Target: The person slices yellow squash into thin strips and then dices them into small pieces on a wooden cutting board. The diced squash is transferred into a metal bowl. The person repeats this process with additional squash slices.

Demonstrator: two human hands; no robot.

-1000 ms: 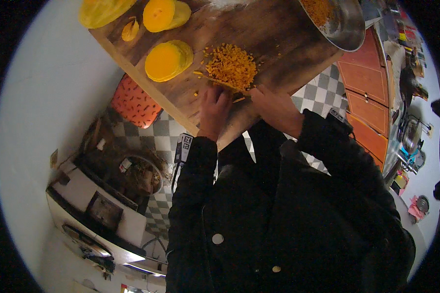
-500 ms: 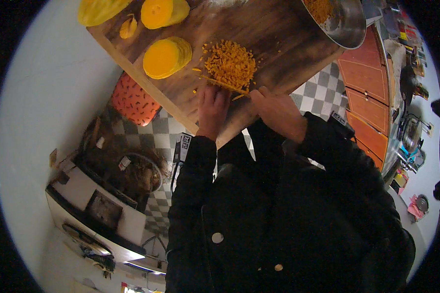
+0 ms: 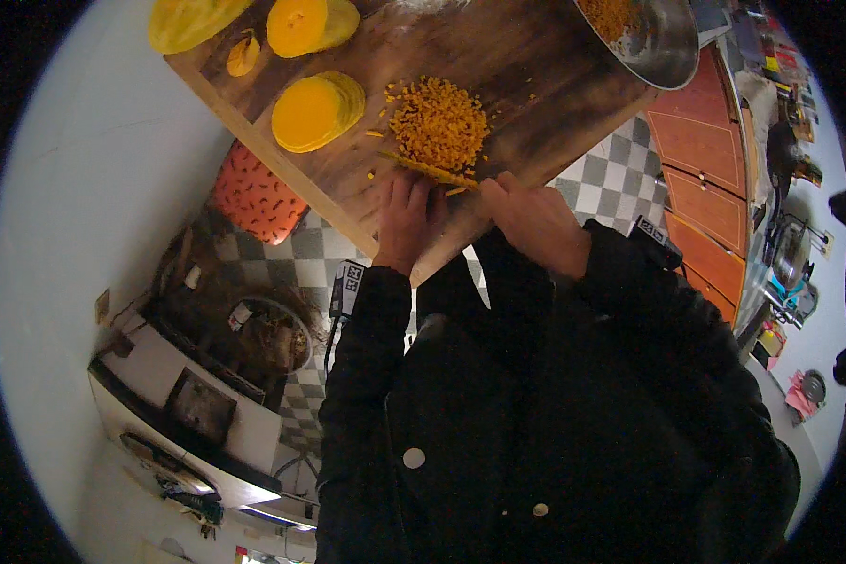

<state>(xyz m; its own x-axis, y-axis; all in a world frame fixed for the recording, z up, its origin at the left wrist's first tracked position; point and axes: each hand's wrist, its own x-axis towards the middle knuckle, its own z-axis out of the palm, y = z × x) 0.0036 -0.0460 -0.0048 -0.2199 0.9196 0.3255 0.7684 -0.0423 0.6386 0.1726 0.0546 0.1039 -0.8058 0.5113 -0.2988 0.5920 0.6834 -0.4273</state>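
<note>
My right hand [image 3: 536, 226] is closed around what looks like a knife [image 3: 432, 171], its narrow blade edge-on and specked with orange. Close behind the blade, my left hand [image 3: 406, 221] rests on the wooden board [image 3: 545, 122] with fingers bent down; whatever lies under the fingertips is hidden. Just beyond the blade spreads a heap of finely chopped orange pumpkin [image 3: 439, 122], with loose bits around it. To its left stands a thick cut pumpkin chunk [image 3: 305, 115], its flat yellow face showing. Farther off are another chunk [image 3: 301, 26], a small scrap [image 3: 243, 54] and a larger yellow piece [image 3: 193, 21].
A metal bowl [image 3: 679, 52] holding orange bits sits at the board's far right. White powder marks the far edge. Left below are an orange-red patterned stool [image 3: 254, 197], a round bin [image 3: 301, 343] and a stove-like unit [image 3: 230, 399]. Wooden cabinets [image 3: 700, 179] line the right.
The blade now shows broader and more tilted, and my left fingers have shifted slightly along it. The whole view has slid a little; the heap looks much the same.
</note>
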